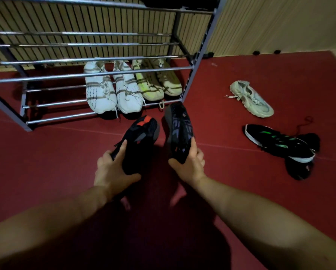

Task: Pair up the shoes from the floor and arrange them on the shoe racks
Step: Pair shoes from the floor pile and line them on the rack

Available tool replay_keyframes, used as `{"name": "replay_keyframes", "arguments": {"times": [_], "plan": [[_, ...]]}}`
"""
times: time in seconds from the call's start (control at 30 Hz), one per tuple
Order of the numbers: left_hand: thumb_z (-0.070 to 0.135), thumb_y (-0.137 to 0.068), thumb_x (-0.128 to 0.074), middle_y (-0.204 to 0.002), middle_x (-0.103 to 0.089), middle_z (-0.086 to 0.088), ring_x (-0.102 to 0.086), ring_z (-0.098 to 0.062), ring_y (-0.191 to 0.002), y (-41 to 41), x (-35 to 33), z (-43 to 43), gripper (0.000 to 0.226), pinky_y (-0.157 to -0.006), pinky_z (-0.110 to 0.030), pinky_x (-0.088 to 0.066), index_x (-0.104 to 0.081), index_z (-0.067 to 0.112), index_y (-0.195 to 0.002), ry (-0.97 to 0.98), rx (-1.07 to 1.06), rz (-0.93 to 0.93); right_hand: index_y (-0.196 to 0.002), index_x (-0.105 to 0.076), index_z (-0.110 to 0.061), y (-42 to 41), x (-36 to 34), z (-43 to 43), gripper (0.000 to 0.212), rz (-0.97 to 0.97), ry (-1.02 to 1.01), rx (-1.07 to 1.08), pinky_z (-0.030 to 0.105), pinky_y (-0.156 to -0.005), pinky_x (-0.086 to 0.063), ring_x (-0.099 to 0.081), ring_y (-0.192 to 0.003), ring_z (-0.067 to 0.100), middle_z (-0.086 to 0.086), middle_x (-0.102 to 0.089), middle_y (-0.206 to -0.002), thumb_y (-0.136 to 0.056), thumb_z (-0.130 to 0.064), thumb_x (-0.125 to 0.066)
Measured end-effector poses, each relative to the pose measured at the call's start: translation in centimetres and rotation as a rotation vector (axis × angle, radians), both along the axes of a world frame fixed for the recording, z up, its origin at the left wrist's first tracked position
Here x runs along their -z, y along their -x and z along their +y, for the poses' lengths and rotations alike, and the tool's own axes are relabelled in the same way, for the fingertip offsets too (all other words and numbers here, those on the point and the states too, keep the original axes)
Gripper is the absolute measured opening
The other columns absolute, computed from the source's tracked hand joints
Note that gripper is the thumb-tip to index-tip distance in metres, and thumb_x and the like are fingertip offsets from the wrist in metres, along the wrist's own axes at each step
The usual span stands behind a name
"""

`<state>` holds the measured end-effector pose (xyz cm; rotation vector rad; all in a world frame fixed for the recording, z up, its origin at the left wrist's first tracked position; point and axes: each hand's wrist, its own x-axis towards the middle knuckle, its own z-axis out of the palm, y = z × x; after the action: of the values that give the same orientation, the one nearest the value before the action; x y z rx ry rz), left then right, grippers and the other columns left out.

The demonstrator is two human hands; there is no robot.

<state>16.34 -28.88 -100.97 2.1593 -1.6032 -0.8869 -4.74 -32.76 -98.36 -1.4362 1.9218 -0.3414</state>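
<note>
The step in hand is the carrying of a matched pair to the rack [194, 75]: both hands hold dark shoes just above the floor [260, 61], close in front of the rack's bottom shelf. The left hand [112, 168] grips the heel end of a black shoe [141, 133] with a red patch at its toe, fingers curled round it and thumb underneath. The right hand [188, 164] grips the heel end of a second dark shoe [179, 127], turned partly on its side so that its grey sole edge shows. The two look like mates, though the dim light leaves that a judgement. Both toes point toward the rack and the shoes are near each other but apart. On the bottom shelf a white pair [112, 88] and a yellow pair [157, 80] stand side by side at the right end, toes outward. The next move calls for righting the tilted shoe, bringing the two together, and sliding them between the bars, either left of the white pair or onto a higher shelf, without catching a rail. Off to the right a pale shoe [250, 98] and a black-and-green shoe [278, 143] lie on the floor, not yet paired.
</note>
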Motion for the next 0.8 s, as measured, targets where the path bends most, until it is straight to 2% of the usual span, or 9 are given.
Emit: {"name": "replay_keyframes", "arguments": {"times": [0.2, 0.33, 0.43, 0.53, 0.67, 0.8], "plan": [[0.049, -0.06, -0.077, -0.141, -0.027, -0.013, -0.023, -0.03, -0.127, 3.2, -3.5, -2.1, 0.115, -0.105, -0.038, -0.03, -0.005, 0.042, -0.149, 0.124, 0.117, -0.006, -0.151, 0.003, -0.025, 3.5, -3.6, -0.3, 0.105, 0.006, 0.174, 0.128, 0.04, -0.112, -0.019, -0.021, -0.135, 0.038, 0.015, -0.011, -0.152, -0.078, -0.039, -0.07], [0.068, -0.045, -0.055, -0.141, -0.029, -0.015, -0.026, -0.032, -0.128, 5.2, -5.9, -3.5, 0.119, -0.105, -0.037, -0.028, -0.004, 0.04, -0.149, 0.215, 0.13, 0.023, -0.151, 0.003, -0.024, 5.4, -5.6, -0.7, 0.105, 0.023, 0.262, 0.211, 0.042, -0.112, -0.017, -0.02, -0.136, 0.038, 0.016, -0.01, -0.153, -0.077, -0.04, -0.07], [0.062, -0.055, -0.065, -0.145, -0.025, -0.015, -0.022, -0.031, -0.132, 6.5, -7.6, -4.8, 0.116, -0.108, -0.037, -0.025, 0.001, 0.043, -0.148, 0.265, 0.179, 0.038, -0.151, 0.001, -0.021, 6.8, -7.3, -1.0, 0.103, 0.029, 0.333, 0.283, 0.043, -0.112, -0.016, -0.02, -0.137, 0.039, 0.017, -0.01, -0.154, -0.078, -0.037, -0.07], [0.073, -0.044, -0.047, -0.145, -0.024, -0.014, -0.021, -0.03, -0.134, 7.6, -9.6, -5.8, 0.118, -0.108, -0.037, -0.023, 0.004, 0.043, -0.147, 0.352, 0.211, 0.054, -0.151, -0.001, -0.018, 7.7, -9.1, -1.7, 0.101, 0.01, 0.418, 0.346, 0.042, -0.112, -0.014, -0.018, -0.138, 0.038, 0.019, -0.01, -0.153, -0.079, -0.034, -0.07], [0.074, -0.047, -0.043, -0.142, -0.026, -0.008, -0.024, -0.027, -0.132, 8.8, -12.4, -6.7, 0.111, -0.109, -0.038, -0.024, 0.015, 0.049, -0.139, 0.514, 0.246, 0.04, -0.151, -0.003, -0.017, 8.5, -11.6, -3.0, 0.101, -0.014, 0.555, 0.35, 0.042, -0.113, -0.011, -0.017, -0.138, 0.039, 0.021, -0.011, -0.153, -0.078, -0.029, -0.071], [0.071, -0.048, -0.046, -0.144, -0.025, -0.006, -0.022, -0.025, -0.134, 8.8, -15.2, -7.5, 0.109, -0.111, -0.039, -0.023, 0.016, 0.054, -0.136, 0.612, 0.217, 0.081, -0.151, -0.003, -0.016, 7.7, -13.8, -4.1, 0.102, -0.022, 0.658, 0.269, 0.041, -0.113, -0.007, -0.011, -0.14, 0.035, 0.021, -0.008, -0.153, -0.078, -0.028, -0.072]]}}
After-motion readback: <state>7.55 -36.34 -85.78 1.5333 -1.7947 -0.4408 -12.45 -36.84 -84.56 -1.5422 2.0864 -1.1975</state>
